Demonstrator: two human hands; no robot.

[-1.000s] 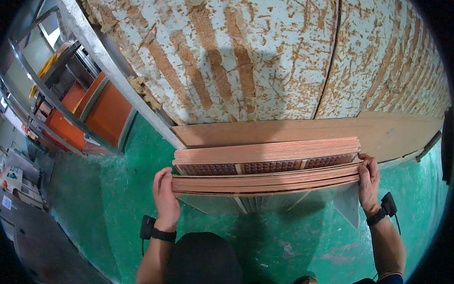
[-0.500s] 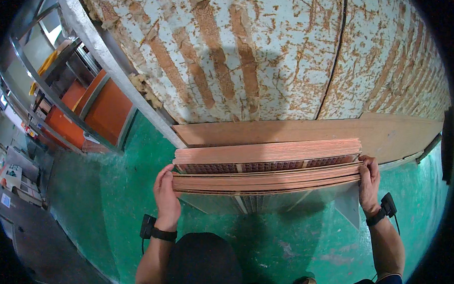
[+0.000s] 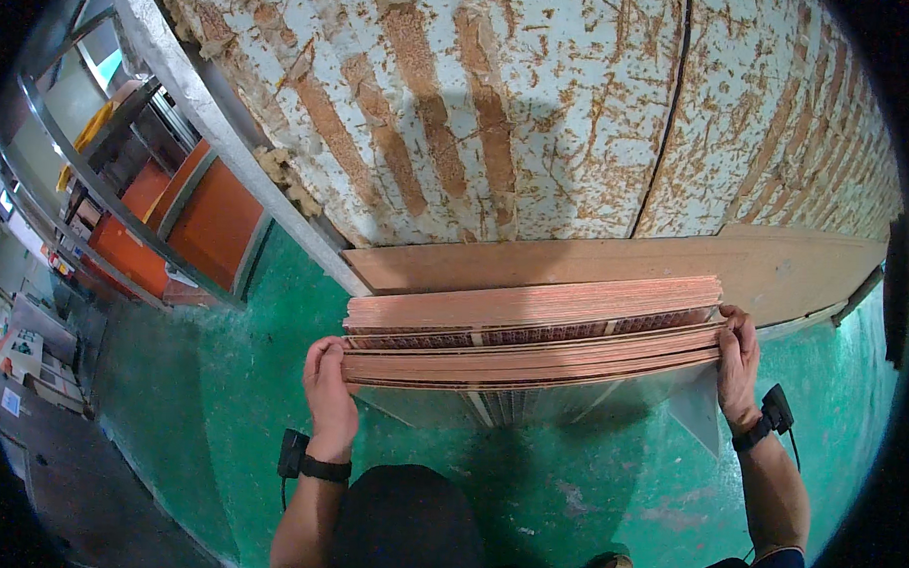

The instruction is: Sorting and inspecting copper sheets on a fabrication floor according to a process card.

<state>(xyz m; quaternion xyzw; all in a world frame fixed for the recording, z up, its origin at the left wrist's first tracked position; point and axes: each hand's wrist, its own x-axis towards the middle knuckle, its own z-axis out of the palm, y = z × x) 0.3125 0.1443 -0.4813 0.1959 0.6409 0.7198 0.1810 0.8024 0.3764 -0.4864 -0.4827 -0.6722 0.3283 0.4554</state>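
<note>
Stack of thin copper-coloured sheets (image 3: 533,332) gripped at both ends, left hand (image 3: 328,395) closed on its left edge, right hand (image 3: 738,366) closed on its right edge, stack held between them above green floor (image 3: 567,488), wooden board (image 3: 615,265) just beyond, speckled wall (image 3: 541,107) behind.

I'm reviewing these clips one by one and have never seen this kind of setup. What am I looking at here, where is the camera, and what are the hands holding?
No machine here: a person works with two bare hands. The one view comes from a fisheye camera worn on the head, looking down, so straight edges bend near the rim. The dark round shape at the bottom is probably the person's own cap or head.

The left hand and right hand grip opposite ends of a stack of thin copper-coloured sheets, held level above a green floor. Each wrist wears a dark band. Behind the stack lies a long wooden board, and beyond it a large rough, pale panel with brown streaks.
</note>
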